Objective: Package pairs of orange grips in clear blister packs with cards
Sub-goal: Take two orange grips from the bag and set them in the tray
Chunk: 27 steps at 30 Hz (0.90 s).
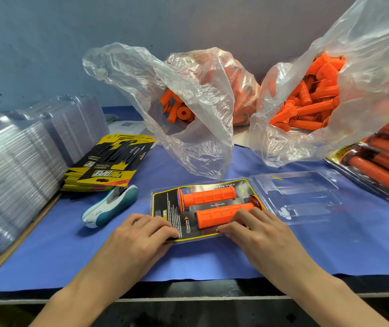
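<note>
Orange grips [219,214] lie paired in the carded blister tray [165,206] just beyond the fingertips, long axes crosswise. Left hand [141,234] and right hand [259,234] press its near edge with flat fingers, grasping nothing. The clear lid [306,197] lies open just past the right fingers.

Grey-blue wall [47,43] (scuffed), blue-covered table [47,256]

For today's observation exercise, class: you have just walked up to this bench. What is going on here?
A person is packing at a bench. The left hand and right hand rest their fingers on the near edge of a blister pack that holds a card and two orange grips. Its clear lid lies open to the right. A stapler lies to the left, and two bags of loose grips stand behind.
</note>
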{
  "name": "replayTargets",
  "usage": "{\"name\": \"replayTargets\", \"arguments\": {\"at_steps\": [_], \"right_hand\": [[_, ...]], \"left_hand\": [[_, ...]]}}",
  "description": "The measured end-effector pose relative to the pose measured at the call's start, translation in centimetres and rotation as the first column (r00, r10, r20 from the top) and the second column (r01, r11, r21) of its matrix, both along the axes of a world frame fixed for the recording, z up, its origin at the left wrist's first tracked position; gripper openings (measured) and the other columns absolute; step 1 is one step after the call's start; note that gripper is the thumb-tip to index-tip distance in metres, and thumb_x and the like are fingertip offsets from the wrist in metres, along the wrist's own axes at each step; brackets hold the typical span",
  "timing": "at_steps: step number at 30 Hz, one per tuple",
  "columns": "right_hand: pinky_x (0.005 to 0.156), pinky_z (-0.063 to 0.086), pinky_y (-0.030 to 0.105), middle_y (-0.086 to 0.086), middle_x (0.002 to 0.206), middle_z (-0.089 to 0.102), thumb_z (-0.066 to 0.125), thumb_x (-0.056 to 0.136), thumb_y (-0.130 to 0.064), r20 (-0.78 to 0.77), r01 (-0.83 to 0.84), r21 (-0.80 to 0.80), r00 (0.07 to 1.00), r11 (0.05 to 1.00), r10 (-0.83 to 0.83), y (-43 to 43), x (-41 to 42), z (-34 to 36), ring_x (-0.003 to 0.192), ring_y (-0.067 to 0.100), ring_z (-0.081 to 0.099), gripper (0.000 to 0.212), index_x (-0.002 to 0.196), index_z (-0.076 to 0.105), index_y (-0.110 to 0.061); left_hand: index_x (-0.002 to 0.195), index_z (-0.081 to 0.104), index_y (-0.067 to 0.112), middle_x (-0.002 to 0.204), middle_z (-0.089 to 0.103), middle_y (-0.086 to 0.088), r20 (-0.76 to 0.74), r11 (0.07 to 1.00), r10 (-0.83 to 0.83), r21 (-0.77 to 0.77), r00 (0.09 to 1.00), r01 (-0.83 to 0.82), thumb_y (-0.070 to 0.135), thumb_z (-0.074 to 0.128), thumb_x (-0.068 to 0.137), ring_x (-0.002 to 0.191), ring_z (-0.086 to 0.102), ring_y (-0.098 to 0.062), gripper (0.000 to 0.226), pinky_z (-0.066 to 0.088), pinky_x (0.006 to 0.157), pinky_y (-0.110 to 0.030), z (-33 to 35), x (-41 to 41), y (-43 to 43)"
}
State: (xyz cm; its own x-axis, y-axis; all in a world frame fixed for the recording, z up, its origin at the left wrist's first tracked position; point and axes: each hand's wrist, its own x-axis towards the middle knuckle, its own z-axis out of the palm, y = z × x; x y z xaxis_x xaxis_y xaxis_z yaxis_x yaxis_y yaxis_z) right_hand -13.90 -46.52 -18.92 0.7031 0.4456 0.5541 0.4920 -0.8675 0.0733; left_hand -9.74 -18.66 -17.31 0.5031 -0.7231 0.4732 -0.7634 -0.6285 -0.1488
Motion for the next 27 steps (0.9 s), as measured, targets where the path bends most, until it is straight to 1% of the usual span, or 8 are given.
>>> {"name": "replayTargets", "arguments": {"at_steps": [4,7,11,15,17,20,23,27], "right_hand": [[0.066,0.049,0.034,-0.008,0.090,0.057,0.076,0.085,-0.019,-0.005,0.005,0.004,1.000,1.000,-0.005,-0.1,0.2,-0.3,0.077,0.019,0.052,0.020,0.100,0.067,-0.028],[0.068,0.050,0.035,-0.008,0.091,0.058,0.064,0.094,-0.024,0.018,-0.009,0.014,1.000,1.000,0.009,-0.1,0.1,-0.2,0.079,0.019,0.053,0.010,0.101,0.067,-0.029],[0.084,0.046,0.031,-0.011,0.103,0.061,0.050,0.099,-0.040,-0.031,-0.017,0.090,0.999,0.996,0.020,0.1,-1.1,0.6,0.096,0.015,0.056,0.025,0.114,0.066,-0.030],[0.093,0.041,0.025,-0.017,0.113,0.059,0.047,0.099,-0.039,-0.085,0.036,0.350,0.996,0.936,-0.007,0.3,-2.7,1.7,0.107,0.010,0.054,0.027,0.119,0.063,-0.029],[0.087,0.038,0.013,-0.021,0.106,0.062,0.048,0.097,-0.042,-0.133,0.128,0.623,0.990,0.772,-0.057,0.5,-3.4,2.2,0.102,0.005,0.056,0.021,0.111,0.062,-0.033],[0.073,0.042,0.010,-0.020,0.094,0.063,0.057,0.098,-0.034,-0.249,0.280,0.930,0.956,0.238,-0.153,0.4,-3.7,2.0,0.090,0.006,0.059,0.002,0.097,0.056,-0.035],[0.079,0.048,0.027,-0.006,0.101,0.058,0.056,0.098,-0.022,-0.365,0.318,0.922,0.904,-0.219,-0.222,-0.4,-3.6,1.6,0.082,0.007,0.064,0.012,0.101,0.048,-0.031],[0.091,0.047,0.031,0.000,0.102,0.055,0.054,0.099,-0.021,-0.408,0.298,0.776,0.909,-0.555,-0.081,-1.7,-2.9,1.9,0.087,0.008,0.065,0.043,0.137,0.040,-0.007]], "left_hand": [[0.095,0.072,0.022,0.098,0.067,0.008,-0.044,1.000,0.007,-0.006,0.999,-0.007,0.029,0.051,0.090,0.085,0.064,-0.014,0.022,0.043,0.082,-0.026,0.1,0.4,1.0],[0.098,0.071,0.023,0.101,0.066,0.008,-0.111,1.000,0.008,0.005,0.994,-0.008,0.029,0.052,0.085,0.093,0.065,-0.016,0.024,0.042,0.087,-0.026,0.3,0.4,1.5],[0.118,0.061,0.033,0.119,0.055,0.018,-0.279,0.999,0.039,-0.008,0.960,-0.043,0.058,0.058,0.086,0.115,0.051,-0.004,0.040,0.036,0.099,-0.023,0.7,-0.3,2.5],[0.118,0.058,0.036,0.121,0.049,0.026,-0.376,0.963,0.035,-0.235,0.926,-0.132,0.060,0.049,0.092,0.117,0.047,0.003,0.036,0.032,0.100,-0.012,1.0,-0.4,2.3],[0.113,0.057,0.037,0.115,0.054,0.025,-0.452,0.875,0.064,-0.404,0.890,-0.268,0.053,0.047,0.097,0.110,0.051,0.004,0.025,0.035,0.092,-0.007,1.0,0.3,1.7],[0.103,0.059,0.031,0.101,0.064,0.010,-0.644,0.656,0.093,-0.535,0.760,-0.533,0.037,0.052,0.099,0.092,0.061,-0.005,0.010,0.049,0.077,-0.016,0.7,1.9,1.2],[0.097,0.059,0.021,0.094,0.064,-0.007,-0.853,0.477,-0.019,-0.466,0.521,-0.746,0.026,0.050,0.102,0.067,0.062,-0.017,0.011,0.055,0.061,-0.039,0.7,3.1,0.7],[0.092,0.058,0.007,0.082,0.059,-0.012,-0.930,0.391,-0.174,-0.366,0.322,-0.845,0.023,0.048,0.103,0.045,0.055,-0.015,0.022,0.050,0.041,-0.027,1.0,3.7,-0.2]]}}
